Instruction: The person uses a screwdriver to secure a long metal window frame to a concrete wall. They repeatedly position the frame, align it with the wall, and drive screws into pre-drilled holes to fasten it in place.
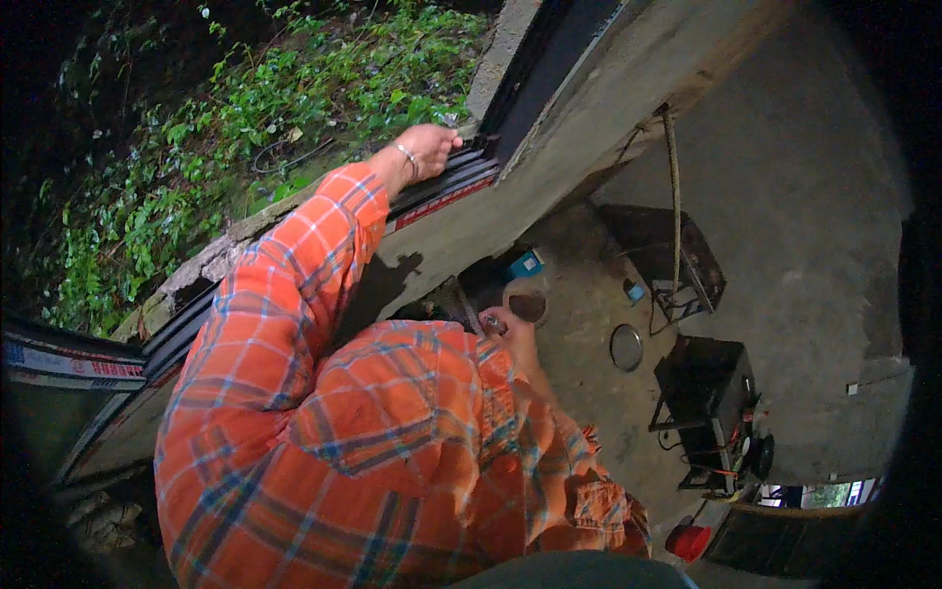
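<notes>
My left arm reaches out in an orange plaid sleeve to the sliding-window frame. My left hand [426, 150], with a bracelet at the wrist, is closed just above the window track [442, 188]. A small greyish crumpled thing [450, 120] shows at its fingertips; its kind is unclear. Lower down, beside my body, my right hand [506, 326] is curled, with a small shiny spot at the fingers. Whatever it holds is too small to name. Right behind it, a round brownish bowl-like vessel [528, 302] sits low near the floor.
Green plants [294, 88] grow outside beyond the rough concrete sill [231, 240]. Inside, a blue box [526, 263], a round metal-rimmed disc [626, 348], a black box-shaped stand [702, 383] and a red object [689, 542] are around the floor. A rope-like length [674, 187] hangs at the right.
</notes>
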Demonstrator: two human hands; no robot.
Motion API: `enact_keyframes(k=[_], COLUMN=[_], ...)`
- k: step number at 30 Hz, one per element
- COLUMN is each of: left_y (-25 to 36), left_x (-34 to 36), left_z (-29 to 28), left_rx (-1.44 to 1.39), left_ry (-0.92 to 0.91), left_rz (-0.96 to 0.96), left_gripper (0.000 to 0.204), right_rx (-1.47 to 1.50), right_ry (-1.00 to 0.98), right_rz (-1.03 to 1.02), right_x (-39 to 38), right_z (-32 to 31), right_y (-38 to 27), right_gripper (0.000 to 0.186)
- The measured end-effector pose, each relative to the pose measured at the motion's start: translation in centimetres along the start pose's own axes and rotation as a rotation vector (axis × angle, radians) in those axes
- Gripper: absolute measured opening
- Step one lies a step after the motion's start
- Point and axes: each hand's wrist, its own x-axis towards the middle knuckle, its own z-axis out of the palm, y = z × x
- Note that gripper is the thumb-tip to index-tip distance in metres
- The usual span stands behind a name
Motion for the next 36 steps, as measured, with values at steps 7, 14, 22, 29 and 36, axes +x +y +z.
enact_keyframes(k=[7,14,22,29,36], left_y=[2.5,2.2,-1.6,-1.8,-2.7], left_x=[-2.5,-6.1,-4.0,-2.8,-1.1], left_z=[-2.7,-6.5,-5.4,-3.4,-2.2], left_rx=[-0.405,0.593,1.815,1.974,2.002], left_ry=[-0.236,-0.021,-0.180,-0.049,-0.013], left_rz=[0.380,0.183,0.885,0.872,0.825], left_gripper=[0.017,0.008,0.011,0.013,0.011], right_rx=[0.006,0.029,0.057,0.001,0.049], right_ry=[-0.028,-0.059,-0.103,-0.068,-0.080], right_rz=[0.037,0.089,0.066,0.058,0.128], right_x=[0.2,0.6,0.7,0.2,-0.2], right_z=[-0.9,-0.5,-0.3,-0.5,-1.2], right_y=[-2.1,-3.1,-2.3,-1.7,-2.5], right_gripper=[0.031,0.031,0.033,0.033,0.029])
